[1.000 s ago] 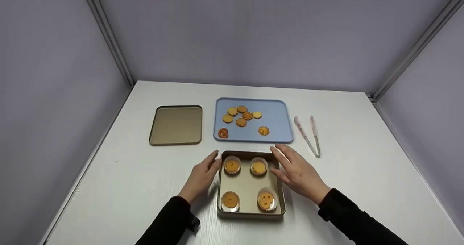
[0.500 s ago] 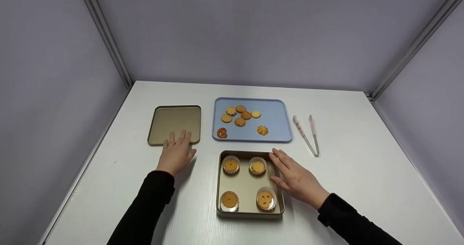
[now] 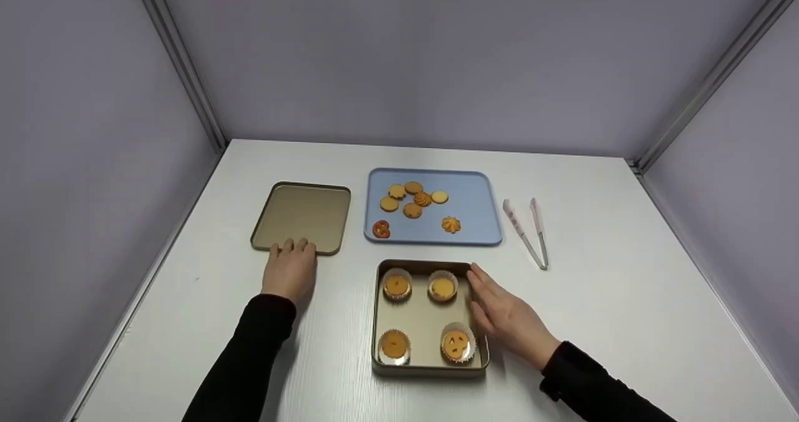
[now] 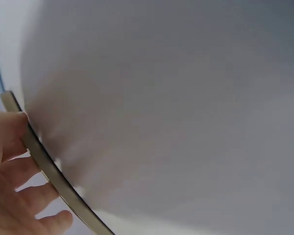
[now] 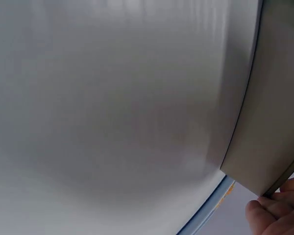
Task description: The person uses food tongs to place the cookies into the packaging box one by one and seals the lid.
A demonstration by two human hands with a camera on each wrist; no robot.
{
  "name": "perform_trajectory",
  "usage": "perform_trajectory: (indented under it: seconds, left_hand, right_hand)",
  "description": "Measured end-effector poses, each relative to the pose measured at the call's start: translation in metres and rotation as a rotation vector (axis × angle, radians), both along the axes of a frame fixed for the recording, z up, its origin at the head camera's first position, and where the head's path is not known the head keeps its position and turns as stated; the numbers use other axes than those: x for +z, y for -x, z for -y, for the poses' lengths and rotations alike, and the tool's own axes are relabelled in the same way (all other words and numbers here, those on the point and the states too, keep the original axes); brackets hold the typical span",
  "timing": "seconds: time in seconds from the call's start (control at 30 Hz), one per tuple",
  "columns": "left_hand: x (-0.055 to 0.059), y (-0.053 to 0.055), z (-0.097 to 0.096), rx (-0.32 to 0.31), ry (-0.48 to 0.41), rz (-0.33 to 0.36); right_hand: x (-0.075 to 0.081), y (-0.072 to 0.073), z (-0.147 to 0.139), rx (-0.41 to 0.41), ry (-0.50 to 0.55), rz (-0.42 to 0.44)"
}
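My left hand pinches the near edge of a square, gold-coloured tin lid, which lies slightly turned at the left. In the left wrist view, the thumb is on one side of the lid's rim and fingers are on the other. A matching deep tin stands in front of me. Inside its corners sit cookies in paper cups, among them a round cookie and a cookie with holes. My right hand, fingers extended, rests along the tin's right wall; the right wrist view shows fingertips at its rim.
A blue tray behind the tin carries several loose cookies and a pretzel. Spread tongs lie right of the tray. Panels enclose the white table at the back and sides.
My left hand has left the tin's left side, reached to the lid and taken its near edge; the lid has turned slightly. My right hand has settled closer against the tin's wall.
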State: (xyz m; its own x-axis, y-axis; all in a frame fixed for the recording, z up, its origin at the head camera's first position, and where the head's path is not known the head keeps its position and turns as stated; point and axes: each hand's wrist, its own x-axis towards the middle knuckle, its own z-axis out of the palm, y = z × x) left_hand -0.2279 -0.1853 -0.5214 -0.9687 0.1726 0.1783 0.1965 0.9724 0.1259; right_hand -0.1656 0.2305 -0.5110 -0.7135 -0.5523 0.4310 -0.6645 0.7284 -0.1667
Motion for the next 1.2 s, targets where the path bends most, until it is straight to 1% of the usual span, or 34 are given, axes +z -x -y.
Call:
perform_trajectory:
  seconds: [0.07,0.13,0.23,0.33,0.43,0.47,0.53,0.6,0.67,0.7,0.77,0.8,0.87,1.0,1.07,1.13,1.2]
  left_hand:
    - [-0.003,0.001,0.002,-0.028,0.052,-0.078]
    - [-0.004,0.001,0.003,-0.049,0.090,-0.126]
    - [-0.005,0.001,0.005,-0.075,0.121,-0.150]
    - [-0.003,0.000,0.006,-0.103,0.118,-0.145]
    - [0.002,-0.001,0.005,-0.127,0.122,-0.159]
    - [0.005,-0.002,0.005,-0.132,0.127,-0.181]
    - [0.011,-0.004,0.004,-0.143,0.132,-0.257]
    - [0.018,-0.006,0.001,-0.147,0.121,-0.355]
    - [0.027,-0.009,-0.001,-0.151,0.088,-0.457]
    - [0.031,-0.010,-0.003,-0.148,0.060,-0.495]
    - [0.042,-0.014,-0.007,-0.130,-0.023,-0.537]
    - [0.047,-0.016,-0.009,-0.115,-0.078,-0.545]
    - [0.059,-0.022,-0.013,-0.073,-0.230,-0.527]
    - [0.080,-0.036,-0.020,0.010,-0.588,-0.451]
    - [0.090,-0.041,-0.022,0.031,-0.758,-0.432]
    - [0.099,-0.045,-0.023,0.039,-0.891,-0.431]
    - [0.107,-0.050,-0.023,0.042,-1.003,-0.427]
  right_hand:
    - [-0.001,-0.001,0.002,-0.014,0.016,0.011]
    - [-0.002,-0.003,0.004,-0.029,0.034,0.028]
    - [-0.003,-0.005,0.006,-0.046,0.057,0.048]
    - [-0.005,-0.006,0.008,-0.059,0.074,0.050]
    - [-0.006,-0.007,0.010,-0.061,0.085,0.037]
    - [-0.005,-0.006,0.010,-0.064,0.087,0.043]
    - [-0.005,-0.006,0.010,-0.062,0.091,0.048]
    - [-0.005,-0.006,0.009,-0.063,0.096,0.058]
    - [-0.005,-0.006,0.009,-0.066,0.098,0.075]
    - [-0.005,-0.006,0.008,-0.067,0.102,0.078]
    - [-0.005,-0.007,0.008,-0.073,0.107,0.091]
    - [-0.005,-0.007,0.008,-0.074,0.110,0.095]
    - [-0.005,-0.008,0.009,-0.076,0.116,0.094]
    - [-0.006,-0.007,0.009,-0.057,0.130,0.047]
    - [-0.006,-0.007,0.010,-0.047,0.137,0.026]
    - [-0.005,-0.007,0.010,-0.044,0.140,0.022]
    - [-0.005,-0.007,0.010,-0.051,0.140,0.035]
